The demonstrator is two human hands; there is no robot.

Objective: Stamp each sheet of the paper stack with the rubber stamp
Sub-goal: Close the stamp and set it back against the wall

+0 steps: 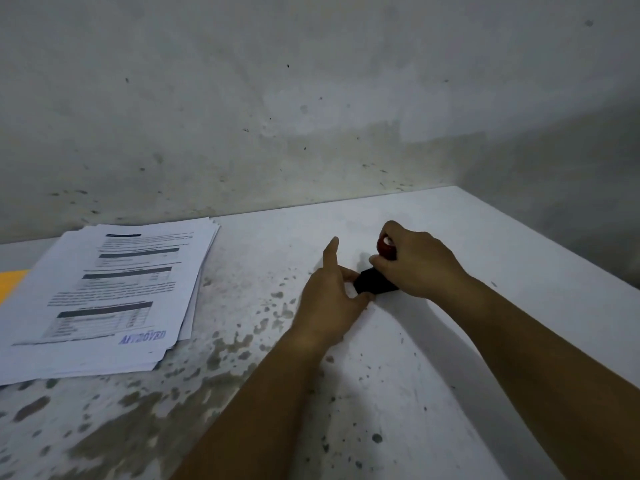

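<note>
A stack of printed sheets (pixel 104 299) lies on the left of the white table (pixel 450 341); its top sheet bears a blue "APPROVED" mark (pixel 142 337) near the bottom right corner. To the right, my right hand (pixel 419 265) grips the rubber stamp (pixel 386 249) by its red knob, the dark body pointing down onto a black ink pad (pixel 372 282). My left hand (pixel 332 296) holds the pad's left edge with thumb and fingers, index finger raised. The stamp's lower part is hidden by my right hand.
A stained grey wall (pixel 311 116) rises right behind the table. An orange-yellow object (pixel 10 282) peeks out under the stack at the left edge. The table's right edge (pixel 554 244) runs diagonally; the surface near me is mottled with dark stains.
</note>
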